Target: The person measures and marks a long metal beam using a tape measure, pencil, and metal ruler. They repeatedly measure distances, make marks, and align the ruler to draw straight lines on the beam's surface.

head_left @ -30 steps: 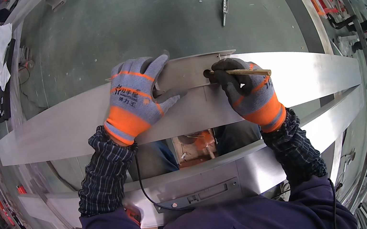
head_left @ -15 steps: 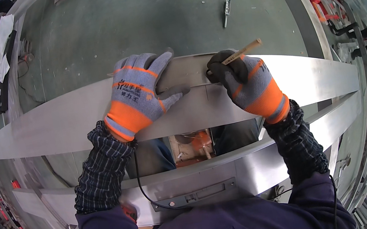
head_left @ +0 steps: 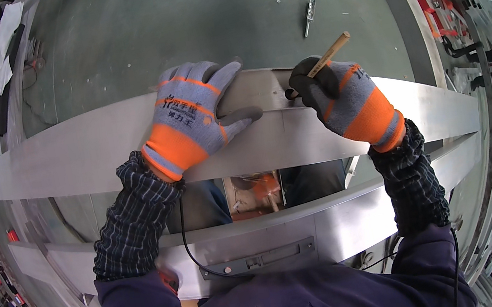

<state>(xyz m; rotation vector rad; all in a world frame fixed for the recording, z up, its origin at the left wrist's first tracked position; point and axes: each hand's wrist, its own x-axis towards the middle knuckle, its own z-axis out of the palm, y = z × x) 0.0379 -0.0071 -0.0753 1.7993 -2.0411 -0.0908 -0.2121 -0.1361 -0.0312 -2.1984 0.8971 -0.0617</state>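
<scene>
"Where's the piece you're on?"

"Straight ahead, at twelve o'clock from my chest: a small flat grey metal plate (head_left: 264,90), lying along the far edge of a long silvery brushed-metal panel (head_left: 90,155)."

"And your hands?"

"My grey-and-orange-gloved left hand (head_left: 190,112) is at the plate's nine o'clock end, fingers stretched out, thumb spread well away from them; I'd say it's steadying things rather than gripping. My matching gloved right hand (head_left: 343,90) is at three o'clock, fingers closed round a slim tan wooden stick (head_left: 333,50), held like a pencil, its upper end pointing to two o'clock."

"So which step is this?"

"Working the stick at the plate's right-hand end, as I judge it. The glove hides too much to tell whether its tip touches."

"What does the next move call for?"

"Firm pressure on the left so the plate can't slide, I think, and a light, controlled wrist on the right. The slender silver-and-black hand tool (head_left: 309,16), at one o'clock beyond the plate, isn't needed for that."
</scene>
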